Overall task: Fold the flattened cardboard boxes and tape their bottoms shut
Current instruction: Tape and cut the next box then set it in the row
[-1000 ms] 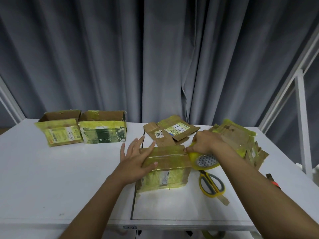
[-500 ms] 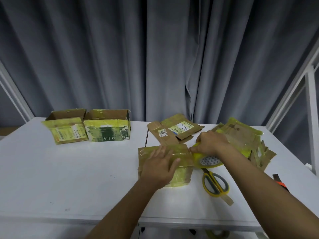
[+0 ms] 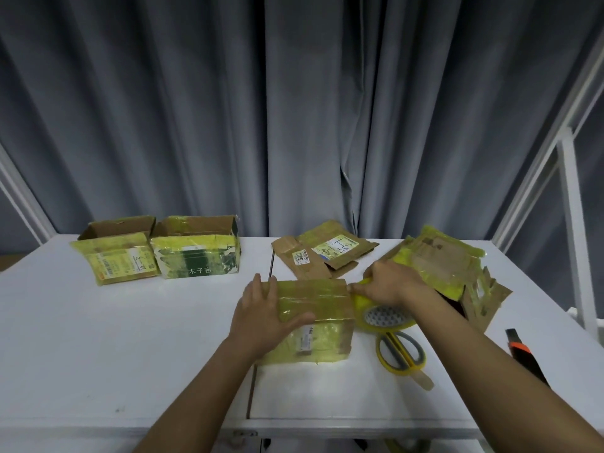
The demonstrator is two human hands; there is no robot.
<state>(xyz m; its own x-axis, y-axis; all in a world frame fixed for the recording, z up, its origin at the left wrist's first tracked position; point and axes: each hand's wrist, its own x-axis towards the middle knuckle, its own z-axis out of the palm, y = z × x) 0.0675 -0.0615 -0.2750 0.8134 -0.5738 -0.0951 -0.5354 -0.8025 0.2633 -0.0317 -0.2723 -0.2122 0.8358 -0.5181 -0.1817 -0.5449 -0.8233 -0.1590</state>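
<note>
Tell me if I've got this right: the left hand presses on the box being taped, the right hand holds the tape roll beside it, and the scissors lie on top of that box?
Not quite. The head view shows the scissors lying on the table, right of the box. The left hand and the right hand with the tape roll are as you said.

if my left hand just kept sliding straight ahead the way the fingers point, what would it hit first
Your left hand lies flat on the box being taped, fingers pointing away from you and slightly right. Past the box's far edge comes bare table, then probably the flattened box with the white label, though depth is hard to judge.
</note>
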